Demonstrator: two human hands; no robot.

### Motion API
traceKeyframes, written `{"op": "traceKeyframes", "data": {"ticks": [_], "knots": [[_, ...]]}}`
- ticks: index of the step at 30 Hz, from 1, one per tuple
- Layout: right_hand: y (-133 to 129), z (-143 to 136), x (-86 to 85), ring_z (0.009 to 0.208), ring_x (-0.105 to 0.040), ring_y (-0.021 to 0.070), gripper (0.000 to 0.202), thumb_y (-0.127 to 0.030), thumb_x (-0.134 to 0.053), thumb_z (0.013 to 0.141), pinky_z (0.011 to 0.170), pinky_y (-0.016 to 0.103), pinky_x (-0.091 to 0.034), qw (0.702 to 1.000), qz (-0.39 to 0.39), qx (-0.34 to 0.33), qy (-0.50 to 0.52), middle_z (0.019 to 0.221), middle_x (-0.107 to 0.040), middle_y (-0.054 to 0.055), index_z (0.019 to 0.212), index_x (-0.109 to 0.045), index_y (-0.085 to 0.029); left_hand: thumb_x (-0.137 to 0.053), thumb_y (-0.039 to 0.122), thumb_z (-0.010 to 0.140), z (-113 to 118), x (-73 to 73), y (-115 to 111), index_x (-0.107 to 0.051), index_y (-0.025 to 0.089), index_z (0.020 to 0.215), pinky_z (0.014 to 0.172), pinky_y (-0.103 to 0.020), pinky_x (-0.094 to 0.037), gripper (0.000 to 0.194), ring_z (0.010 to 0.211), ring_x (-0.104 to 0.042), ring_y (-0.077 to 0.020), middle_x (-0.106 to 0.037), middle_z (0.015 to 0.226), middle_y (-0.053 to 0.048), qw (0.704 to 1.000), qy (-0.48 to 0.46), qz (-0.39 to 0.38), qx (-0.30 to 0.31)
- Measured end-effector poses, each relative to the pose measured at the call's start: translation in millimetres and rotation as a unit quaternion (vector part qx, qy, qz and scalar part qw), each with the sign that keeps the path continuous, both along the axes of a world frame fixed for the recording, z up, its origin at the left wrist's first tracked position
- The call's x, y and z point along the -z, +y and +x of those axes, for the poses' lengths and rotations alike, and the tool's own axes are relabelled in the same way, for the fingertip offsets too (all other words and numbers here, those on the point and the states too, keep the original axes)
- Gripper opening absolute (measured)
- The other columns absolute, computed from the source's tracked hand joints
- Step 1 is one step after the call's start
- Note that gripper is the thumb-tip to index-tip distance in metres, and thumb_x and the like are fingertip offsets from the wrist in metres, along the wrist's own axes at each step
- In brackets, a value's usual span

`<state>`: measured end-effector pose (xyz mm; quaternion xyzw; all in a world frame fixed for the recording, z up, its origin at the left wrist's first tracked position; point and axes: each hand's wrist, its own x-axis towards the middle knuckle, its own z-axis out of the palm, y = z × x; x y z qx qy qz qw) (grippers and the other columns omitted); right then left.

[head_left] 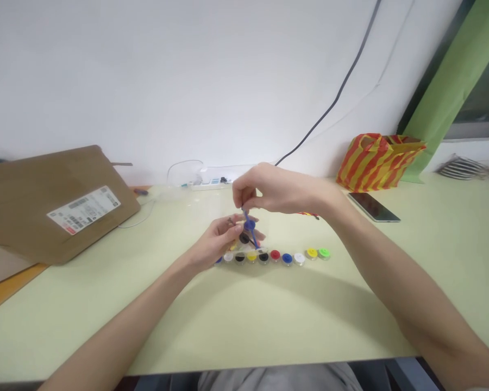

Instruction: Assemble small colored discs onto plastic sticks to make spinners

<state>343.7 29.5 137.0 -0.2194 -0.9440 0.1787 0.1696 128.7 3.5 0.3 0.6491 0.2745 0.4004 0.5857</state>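
Note:
My right hand (250, 190) is closed in a pinch on the upper end of a thin blue strip with a blue disc (249, 225) around its middle. The strip slants down and right, its lower tip just above the row. My left hand (224, 233) curls around a small black round piece (243, 238), thumb in front and fingertips showing behind the strip. Something small and yellow shows under the left fingers, too small to name. Below both hands runs a row of small round clear pots with coloured lids, among them a red-lidded pot (275, 254) and a green-lidded pot (324, 253).
A brown cardboard parcel (36, 201) with a white label lies at the left. Against the wall is a white power strip (207, 184). A red-and-yellow striped bag (377, 163) and a dark-screened phone (374, 207) are at the right on the pale table (236, 320).

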Motion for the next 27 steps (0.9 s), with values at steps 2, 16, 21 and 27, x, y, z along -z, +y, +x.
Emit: {"op": "traceKeyframes", "data": {"ticks": [2,16,21,27], "knots": [[1,1,0.2,0.069,-0.059,0.0129,0.021,0.0,-0.059,0.08,0.055,0.025,-0.037,1.0,-0.017,0.003,-0.013,0.086,-0.072,0.002,0.086,-0.067,-0.018,-0.055,0.044,0.102,2,-1.3,-1,-0.063,0.016,0.126,0.096,-0.044,-0.054,0.037,0.102,-0.074,-0.0291,-0.076,0.114,-0.017,1.0,-0.002,-0.012,0.0],[16,3,2.0,0.078,-0.062,0.0144,0.022,-0.001,-0.057,0.082,0.065,0.026,-0.042,0.998,-0.032,-0.057,0.018,0.084,-0.073,0.001,0.084,-0.07,-0.019,-0.052,0.042,0.104,5,-13.2,-7,-0.06,0.016,0.129,0.088,-0.04,-0.057,0.038,0.092,-0.076,-0.0277,-0.075,0.113,-0.017,0.999,-0.03,-0.023,-0.017],[18,4,2.3,0.074,-0.059,0.0144,0.015,-0.012,-0.063,0.085,0.064,0.027,-0.041,0.996,-0.045,-0.071,-0.025,0.08,-0.072,0.002,0.082,-0.076,-0.018,-0.05,0.044,0.104,2,-7.7,-5,-0.06,0.016,0.133,0.086,-0.038,-0.056,0.042,0.097,-0.075,-0.0279,-0.076,0.109,-0.017,1.0,-0.012,-0.027,0.0],[11,8,-1.2,0.075,-0.057,0.0155,0.02,-0.032,-0.065,0.095,0.063,0.027,-0.039,0.997,-0.038,-0.052,-0.031,0.087,-0.071,0.006,0.09,-0.076,-0.016,-0.049,0.043,0.104,4,-9.5,-4,-0.063,0.015,0.126,0.086,-0.041,-0.057,0.038,0.089,-0.077,-0.0279,-0.073,0.117,-0.018,0.999,-0.038,-0.02,-0.023]]}}
